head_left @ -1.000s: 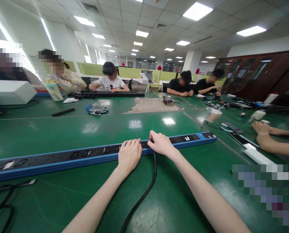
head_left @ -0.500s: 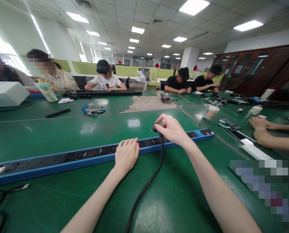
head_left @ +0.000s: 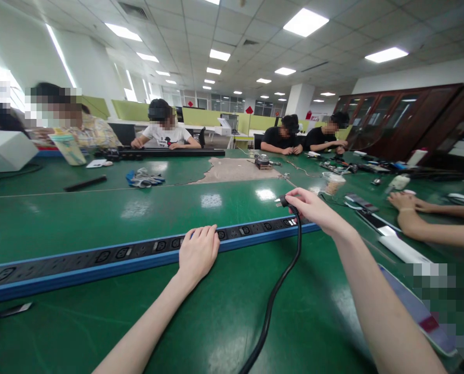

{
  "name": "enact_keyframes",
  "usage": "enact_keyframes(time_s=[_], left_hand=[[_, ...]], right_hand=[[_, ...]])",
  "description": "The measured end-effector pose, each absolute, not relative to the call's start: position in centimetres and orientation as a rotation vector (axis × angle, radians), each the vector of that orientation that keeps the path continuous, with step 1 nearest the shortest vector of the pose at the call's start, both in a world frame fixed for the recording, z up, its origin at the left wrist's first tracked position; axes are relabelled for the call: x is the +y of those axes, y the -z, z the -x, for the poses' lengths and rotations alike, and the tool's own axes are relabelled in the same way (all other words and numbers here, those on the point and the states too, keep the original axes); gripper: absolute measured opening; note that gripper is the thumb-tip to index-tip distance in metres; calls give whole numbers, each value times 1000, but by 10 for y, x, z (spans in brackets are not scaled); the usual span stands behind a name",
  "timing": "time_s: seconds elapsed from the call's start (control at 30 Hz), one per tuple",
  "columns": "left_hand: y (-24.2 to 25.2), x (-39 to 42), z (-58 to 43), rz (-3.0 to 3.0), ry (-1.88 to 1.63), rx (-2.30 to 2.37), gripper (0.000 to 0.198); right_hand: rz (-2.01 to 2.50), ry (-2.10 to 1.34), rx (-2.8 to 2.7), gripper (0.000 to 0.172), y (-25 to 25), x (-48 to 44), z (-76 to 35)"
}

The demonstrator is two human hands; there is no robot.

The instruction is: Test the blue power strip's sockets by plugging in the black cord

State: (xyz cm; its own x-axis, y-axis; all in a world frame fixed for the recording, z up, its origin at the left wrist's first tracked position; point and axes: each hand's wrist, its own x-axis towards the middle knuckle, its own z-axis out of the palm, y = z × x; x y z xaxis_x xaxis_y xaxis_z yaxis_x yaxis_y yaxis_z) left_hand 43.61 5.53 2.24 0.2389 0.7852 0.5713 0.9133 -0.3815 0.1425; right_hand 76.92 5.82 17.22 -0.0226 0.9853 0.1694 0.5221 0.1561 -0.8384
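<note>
A long blue and black power strip (head_left: 159, 245) with a row of sockets lies across the green table. My left hand (head_left: 199, 250) is closed over its middle, fingers curled across the top and hiding some sockets. Above the strip's right part, my right hand (head_left: 313, 208) pinches a black power plug (head_left: 282, 200) between thumb and fingers. Its metal prongs point left, clear of the sockets. From the plug a thick black cable (head_left: 273, 298) hangs down and runs to the table's near edge.
Blue and grey gloves (head_left: 145, 178) and a black bar (head_left: 85, 183) lie beyond the strip. A plastic cup (head_left: 333, 183) stands at the right, near a co-worker's hands (head_left: 405, 202). A phone-like flat object (head_left: 414, 306) lies at the near right. Several people sit across the table.
My right hand has carried the plug to the right along the strip, and its prongs now show. The cable has swung right with it. My left hand stays on the strip.
</note>
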Motion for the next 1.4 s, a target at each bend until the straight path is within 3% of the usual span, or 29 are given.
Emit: enact_keyframes(time_s=[0.17, 0.27, 0.4, 0.6, 0.8, 0.97, 1.03, 1.17, 1.4], left_hand=[[-50, 41, -457, 2393, 1141, -1664, 38], [-85, 10, -490, 2823, 1318, -1730, 41], [-120, -26, -531, 3663, 1083, -1626, 49], [-143, 0, -532, 3457, 1412, -1503, 30], [-140, 48, -494, 3633, 1856, -1825, 35], [-110, 81, -469, 3302, 2235, -1935, 43], [-94, 94, -464, 3154, 2151, -1936, 44], [-67, 113, -449, 2929, 1486, -1931, 37], [-47, 113, -422, 2665, 640, -1869, 38]], right_hand=[[1470, -653, -1671, 35, -166, 72, -766], [1478, -453, -1705, 34, -163, 78, -756], [1505, -431, -1724, 35, -156, 84, -755], [1388, -732, -1596, 40, -144, 95, -778], [1311, -1086, -1833, 40, -125, 99, -780], [1317, -759, -2157, 34, -119, 100, -766], [1367, -567, -2187, 33, -121, 100, -761], [1475, -274, -2161, 29, -116, 101, -750], [1547, -54, -2028, 24, -97, 109, -727]])
